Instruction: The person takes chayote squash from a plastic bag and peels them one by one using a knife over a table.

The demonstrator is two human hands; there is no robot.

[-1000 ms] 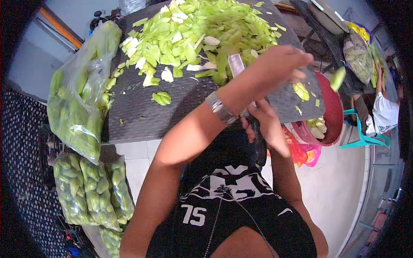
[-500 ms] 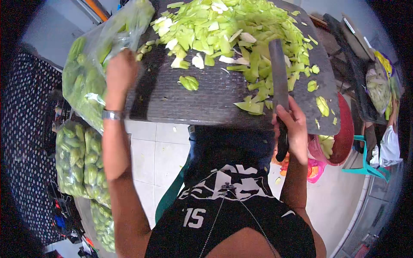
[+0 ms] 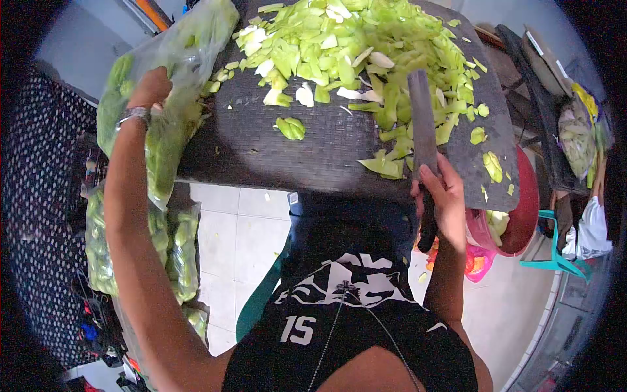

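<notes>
My left hand [image 3: 153,89], fingers curled closed, grips the clear plastic bag [image 3: 175,134] of whole green chayotes at the table's left edge. Its fingertips are partly hidden. In my right hand [image 3: 449,199] is a large knife [image 3: 423,124], held by its dark handle with the long blade pointing away from me. Beyond the blade lies a big heap of cut chayote pieces [image 3: 346,49], pale green and white. One small wrinkled chayote [image 3: 289,128] sits alone on the dark woven tabletop [image 3: 255,153] between my hands.
More bagged chayotes [image 3: 183,251] stand low on the left. Beneath the table's right side is a red tub [image 3: 522,202] with pale pieces inside, near a teal stool [image 3: 555,245]. Loose scraps [image 3: 492,166] lie along the right table edge. A pink bag [image 3: 480,261] rests on the tiled floor.
My left hand has moved left and slightly away from me across the bag, whose lower part now hangs farther right. My right hand and the knife have barely moved.
</notes>
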